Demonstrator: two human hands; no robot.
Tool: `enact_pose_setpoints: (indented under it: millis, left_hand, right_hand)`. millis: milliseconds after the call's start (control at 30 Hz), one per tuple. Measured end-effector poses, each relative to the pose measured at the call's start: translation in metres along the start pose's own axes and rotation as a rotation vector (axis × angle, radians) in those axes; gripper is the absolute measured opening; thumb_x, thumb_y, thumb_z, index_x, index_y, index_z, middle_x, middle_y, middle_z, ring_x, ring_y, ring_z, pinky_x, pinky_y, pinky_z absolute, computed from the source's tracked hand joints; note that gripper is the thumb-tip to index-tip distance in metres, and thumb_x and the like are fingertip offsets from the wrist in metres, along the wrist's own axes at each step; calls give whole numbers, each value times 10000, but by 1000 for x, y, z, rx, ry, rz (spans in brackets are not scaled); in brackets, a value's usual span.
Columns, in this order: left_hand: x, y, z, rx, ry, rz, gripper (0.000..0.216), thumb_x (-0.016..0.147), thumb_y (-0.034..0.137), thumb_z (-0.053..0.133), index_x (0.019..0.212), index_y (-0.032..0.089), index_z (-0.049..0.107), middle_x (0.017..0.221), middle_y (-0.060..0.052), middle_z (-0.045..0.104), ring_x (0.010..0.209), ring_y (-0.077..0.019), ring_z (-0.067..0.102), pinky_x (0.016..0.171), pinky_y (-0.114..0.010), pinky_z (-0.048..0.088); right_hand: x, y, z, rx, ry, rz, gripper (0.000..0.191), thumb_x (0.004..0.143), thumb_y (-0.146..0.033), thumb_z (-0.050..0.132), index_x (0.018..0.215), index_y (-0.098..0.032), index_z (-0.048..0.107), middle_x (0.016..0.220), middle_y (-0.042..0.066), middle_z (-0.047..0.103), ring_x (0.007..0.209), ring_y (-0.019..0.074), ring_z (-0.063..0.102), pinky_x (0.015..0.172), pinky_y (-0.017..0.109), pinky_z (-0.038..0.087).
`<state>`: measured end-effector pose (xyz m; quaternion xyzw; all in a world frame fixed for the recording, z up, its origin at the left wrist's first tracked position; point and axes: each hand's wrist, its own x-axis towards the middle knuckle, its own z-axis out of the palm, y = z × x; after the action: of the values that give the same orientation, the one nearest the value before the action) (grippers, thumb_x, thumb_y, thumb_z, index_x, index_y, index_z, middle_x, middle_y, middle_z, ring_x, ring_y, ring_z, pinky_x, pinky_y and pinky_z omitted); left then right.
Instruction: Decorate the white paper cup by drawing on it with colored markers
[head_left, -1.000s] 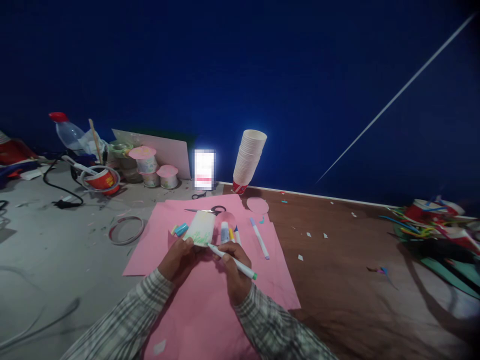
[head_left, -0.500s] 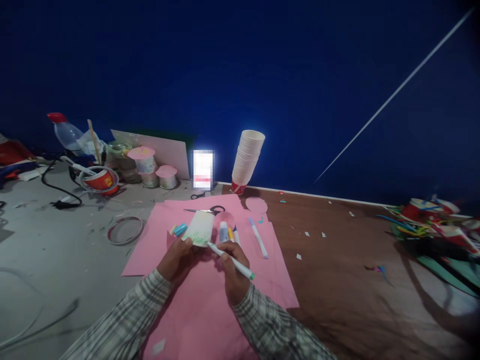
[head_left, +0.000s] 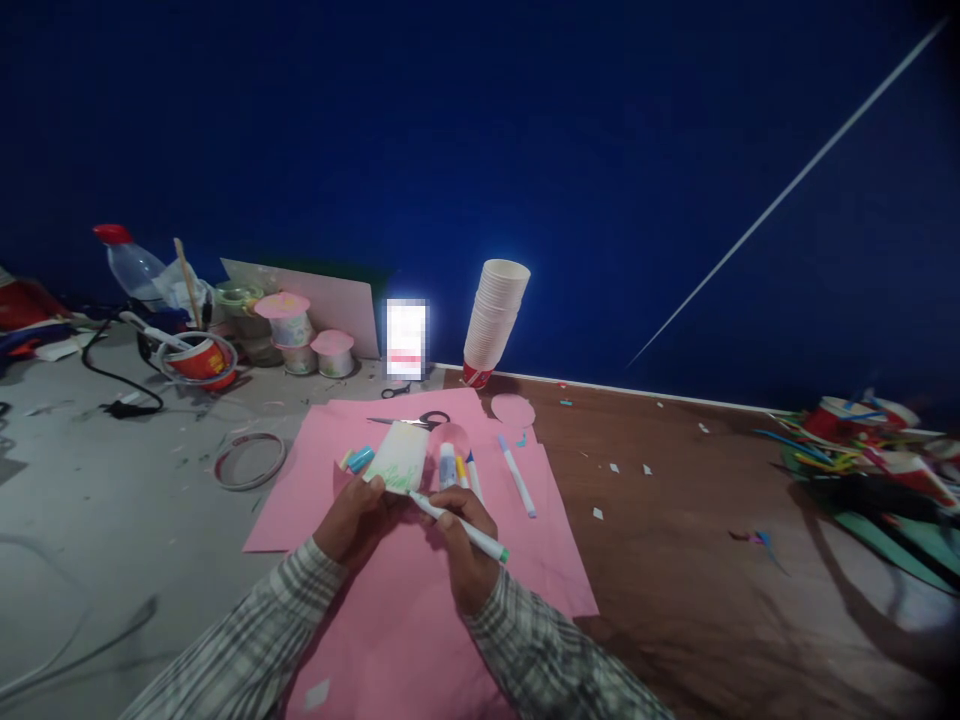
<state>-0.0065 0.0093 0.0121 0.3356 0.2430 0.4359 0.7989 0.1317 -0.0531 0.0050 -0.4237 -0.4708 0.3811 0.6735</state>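
My left hand [head_left: 358,518] grips a white paper cup [head_left: 400,456] lying on its side, with green scribbles near its rim. My right hand [head_left: 463,545] pinches a white marker with a green end [head_left: 465,527], its tip touching the cup's lower edge. Both hands hover over a pink paper sheet [head_left: 420,610]. Just beyond the cup lie several markers [head_left: 454,466], a blue-capped pen [head_left: 517,475], a small blue piece [head_left: 360,459] and scissors [head_left: 420,420].
A stack of white cups [head_left: 491,320] leans at the blue wall. Pink-lidded cups [head_left: 289,320], a red bowl [head_left: 199,358], a bottle [head_left: 131,262] and a tape ring [head_left: 250,460] sit at the left. Colourful scraps [head_left: 862,440] pile at the right.
The marker tip has shifted slightly left along the cup's lower edge. The view has barely moved.
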Motion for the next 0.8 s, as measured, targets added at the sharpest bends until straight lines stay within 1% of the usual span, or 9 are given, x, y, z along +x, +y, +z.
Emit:
enact_pose_setpoints:
  millis: [100,200,433,533,667,800]
  left_hand:
    - [0,0,0,0,3,5,481,621,406,703,1022,172,578,859,-114,679,826,-332,602,653,-457,500]
    - [0,-1,-1,-1,13,4,469,630,413,693,1025,185,582,882,-116,678,845,-337,598,671,-468,495]
    - [1,-4,-5,-17,26,-11,543,621,419,697,1081,174,544,939,-130,665,906,-331,581,701,-444,493]
    - [1,-5,-7,-20,31,-6,556,624,414,698,1100,179,531,962,-131,662,916,-330,577,724,-453,486]
    - [1,-6,-9,-17,31,-12,559,626,425,692,1095,168,532,949,-135,668,911,-334,579,726,-456,484]
    - [2,-6,-10,-5,25,-13,507,628,435,687,1050,184,558,897,-111,675,872,-330,593,704,-454,487]
  right_hand:
    - [0,0,0,-4,5,10,170,772,-211,507,825,-208,668,690,29,636,637,243,603,580,329,483]
    - [0,0,-1,-35,15,13,175,780,-229,498,828,-212,665,675,24,633,608,240,589,556,326,472]
    - [0,5,-1,-31,36,50,161,784,-237,505,837,-212,655,663,24,647,580,237,585,523,319,467]
    - [1,5,0,-11,57,66,157,782,-231,510,835,-202,655,650,26,657,582,237,595,518,313,471]
    - [1,2,1,-5,86,64,152,763,-225,517,805,-193,660,627,22,650,553,223,581,494,297,464]
    - [0,1,1,-10,54,66,157,761,-221,513,798,-202,665,637,21,656,556,218,586,500,290,469]
